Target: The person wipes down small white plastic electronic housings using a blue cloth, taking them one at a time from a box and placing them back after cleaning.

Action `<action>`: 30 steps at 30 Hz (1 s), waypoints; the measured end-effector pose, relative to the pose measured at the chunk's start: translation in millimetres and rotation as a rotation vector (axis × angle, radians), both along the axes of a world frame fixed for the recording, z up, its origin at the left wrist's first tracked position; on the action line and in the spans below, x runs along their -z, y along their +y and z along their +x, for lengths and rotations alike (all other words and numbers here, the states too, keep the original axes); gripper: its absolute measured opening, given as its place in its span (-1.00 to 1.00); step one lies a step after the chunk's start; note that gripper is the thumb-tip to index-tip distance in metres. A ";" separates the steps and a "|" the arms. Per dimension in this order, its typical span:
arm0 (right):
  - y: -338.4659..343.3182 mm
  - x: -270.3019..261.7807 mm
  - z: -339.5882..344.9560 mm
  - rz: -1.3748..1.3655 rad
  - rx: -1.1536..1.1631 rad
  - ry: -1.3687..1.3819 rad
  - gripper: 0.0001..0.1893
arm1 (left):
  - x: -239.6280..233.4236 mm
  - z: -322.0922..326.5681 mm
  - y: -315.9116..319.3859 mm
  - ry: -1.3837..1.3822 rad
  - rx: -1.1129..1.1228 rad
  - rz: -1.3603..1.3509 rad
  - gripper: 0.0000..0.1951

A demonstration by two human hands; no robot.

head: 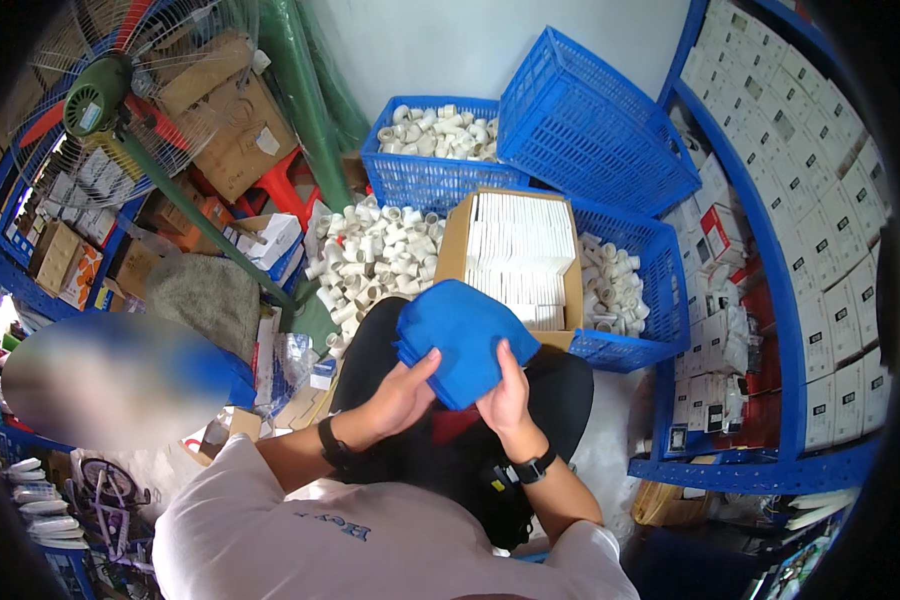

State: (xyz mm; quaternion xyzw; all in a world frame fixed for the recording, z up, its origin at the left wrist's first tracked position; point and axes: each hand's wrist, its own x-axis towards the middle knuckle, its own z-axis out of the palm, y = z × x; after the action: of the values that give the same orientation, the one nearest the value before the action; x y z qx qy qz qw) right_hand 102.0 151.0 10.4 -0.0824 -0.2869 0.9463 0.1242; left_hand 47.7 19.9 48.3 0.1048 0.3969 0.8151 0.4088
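Note:
A folded blue cloth (461, 337) is held between my two hands above my lap. My left hand (405, 394) grips its lower left edge, thumb on top and fingers beneath. On the lower right edge, my right hand (506, 390) holds it the same way, thumb up. Just beyond the cloth stands an open cardboard box (454, 236) packed with rows of thin white items (521, 232). What lies under the cloth is hidden.
White plastic pipe fittings (367, 255) are heaped on the floor ahead. Blue plastic crates (435, 176) with more fittings stand behind and right of the box; another crate (585, 120) leans on them. A fan (97, 94) stands left, shelving (791, 337) with white boxes right.

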 end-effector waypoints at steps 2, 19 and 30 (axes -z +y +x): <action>5.4 -3.4 -15.6 -0.045 -0.005 -0.006 -0.51 | 12.9 -15.1 -7.4 0.173 0.062 -0.144 -0.46; 42.6 36.9 -70.7 -0.237 0.162 -0.154 -0.49 | 87.6 -302.9 125.7 0.930 0.114 -0.797 -0.51; 47.0 52.4 -75.2 -0.275 0.286 -0.216 -0.47 | 146.4 -328.1 181.9 1.032 0.080 -0.828 -0.57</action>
State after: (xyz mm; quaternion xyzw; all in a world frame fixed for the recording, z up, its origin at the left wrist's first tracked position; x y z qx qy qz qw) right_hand 26.8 198.0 -42.0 -0.2394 -0.1523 0.9348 0.2135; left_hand -280.5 201.8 -98.0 0.3308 0.8181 0.4245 0.2028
